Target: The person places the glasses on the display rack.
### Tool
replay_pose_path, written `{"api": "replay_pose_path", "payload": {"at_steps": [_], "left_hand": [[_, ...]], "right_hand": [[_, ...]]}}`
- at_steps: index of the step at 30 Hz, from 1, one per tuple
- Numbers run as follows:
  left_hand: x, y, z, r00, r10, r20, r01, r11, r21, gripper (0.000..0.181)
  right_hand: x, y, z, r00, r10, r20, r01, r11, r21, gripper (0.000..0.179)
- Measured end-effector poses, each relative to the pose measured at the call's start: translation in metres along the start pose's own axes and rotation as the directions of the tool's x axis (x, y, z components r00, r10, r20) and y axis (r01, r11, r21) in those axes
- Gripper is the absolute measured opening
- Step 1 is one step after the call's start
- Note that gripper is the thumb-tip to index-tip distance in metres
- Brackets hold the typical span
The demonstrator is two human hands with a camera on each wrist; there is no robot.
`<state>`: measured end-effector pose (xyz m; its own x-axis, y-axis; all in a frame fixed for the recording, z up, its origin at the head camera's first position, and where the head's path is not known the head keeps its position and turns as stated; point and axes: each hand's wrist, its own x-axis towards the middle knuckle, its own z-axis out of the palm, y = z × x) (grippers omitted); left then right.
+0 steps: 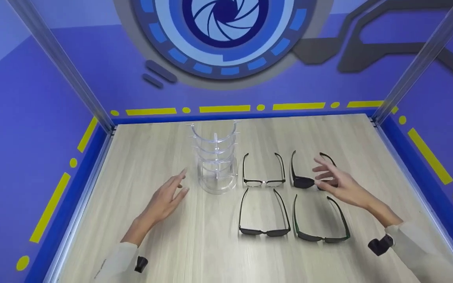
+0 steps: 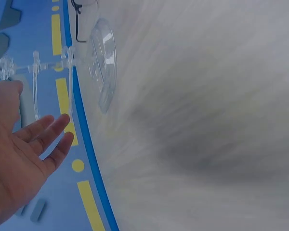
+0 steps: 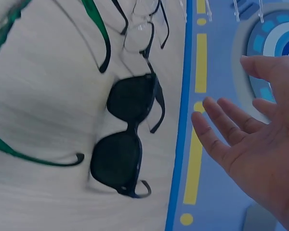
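Note:
My left hand hovers left of a clear plastic tiered glasses stand, fingers loosely extended and holding nothing. In the left wrist view the stand's round base shows beyond the fingers. Over on the right, my right hand is above black sunglasses, partly hiding them in the head view. Its fingers are spread, with nothing in them. The right wrist view shows those sunglasses lying apart from the hand. Clear-lensed glasses lie between the stand and the black sunglasses.
Nearer the front lie dark sunglasses and another dark-lensed pair with green-tinted temples. All glasses have their temples unfolded toward the back. Blue patterned panels and metal posts enclose the wooden table.

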<state>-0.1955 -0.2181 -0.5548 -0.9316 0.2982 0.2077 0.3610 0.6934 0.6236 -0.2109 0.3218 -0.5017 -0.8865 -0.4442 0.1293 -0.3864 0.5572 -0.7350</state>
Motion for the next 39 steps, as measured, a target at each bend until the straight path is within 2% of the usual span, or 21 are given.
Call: {"api": "replay_pose_path", "payload": {"at_steps": [4,11,18,24,30,39], "left_hand": [[0.002,0.01,0.011,1.0,-0.002,0.03,0.003,1.0,-0.031,0.056],[0.002,0.022,0.031,0.996,-0.007,0.084,0.015,0.996,-0.093,0.057],[0.0,0.029,0.05,0.99,0.028,0.135,-0.009,0.99,-0.141,0.057],[-0.001,0.036,0.06,0.985,0.048,0.168,-0.02,0.986,-0.163,0.058],[-0.003,0.04,0.071,0.98,0.064,0.187,-0.023,0.977,-0.21,0.057],[-0.001,0.044,0.083,0.979,0.071,0.191,-0.014,0.958,-0.285,0.054]], "right_hand": [[-0.005,-0.003,0.009,1.0,0.004,0.027,-0.006,0.996,0.092,0.059],[-0.014,-0.001,0.026,0.997,-0.03,0.069,0.012,0.969,0.248,0.055],[-0.021,-0.002,0.042,0.995,-0.015,0.103,-0.017,0.951,0.307,0.05],[-0.022,-0.008,0.053,0.992,0.005,0.124,-0.05,0.927,0.371,0.05],[-0.026,-0.012,0.063,0.986,0.08,0.145,-0.135,0.895,0.425,0.052],[-0.029,-0.017,0.072,0.974,0.109,0.2,-0.198,0.84,0.504,0.054]]}}
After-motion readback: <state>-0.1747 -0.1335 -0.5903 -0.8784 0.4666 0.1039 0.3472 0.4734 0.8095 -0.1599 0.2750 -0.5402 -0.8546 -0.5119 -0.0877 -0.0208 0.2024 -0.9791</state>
